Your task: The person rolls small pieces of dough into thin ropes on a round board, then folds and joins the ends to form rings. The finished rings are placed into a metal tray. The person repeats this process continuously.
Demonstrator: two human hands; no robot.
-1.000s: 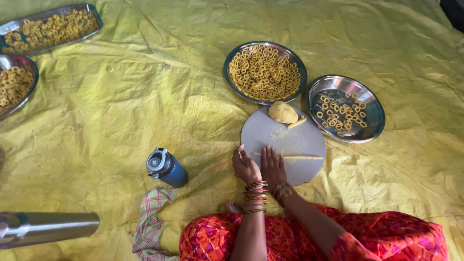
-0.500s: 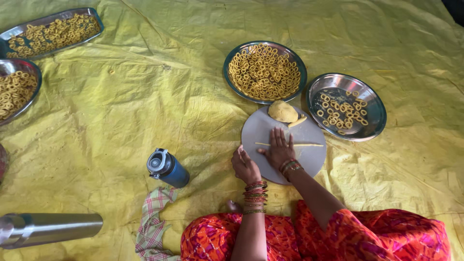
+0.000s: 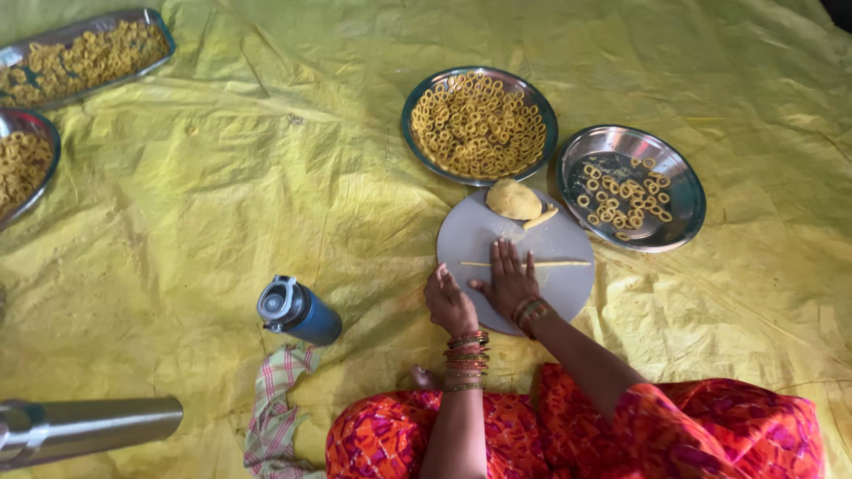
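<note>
Far left sit two trays (image 3: 84, 55) of fried rings and a steel tube (image 3: 89, 430); nearer you, a blue bottle (image 3: 297, 310) lies on the yellow sheet (image 3: 222, 177). Your left hand (image 3: 450, 303) rests loosely curled at the round board's (image 3: 568, 293) edge, holding nothing. Your right hand (image 3: 510, 282) lies flat, fingers spread, on a thin dough rope (image 3: 555, 263) across the board. That rope looks soft and easily torn, so press lightly and lift it by its ends. A dough lump (image 3: 513, 199) sits at the board's far edge; beyond are a full plate (image 3: 479, 124) and a sparser plate (image 3: 632, 186).
</note>
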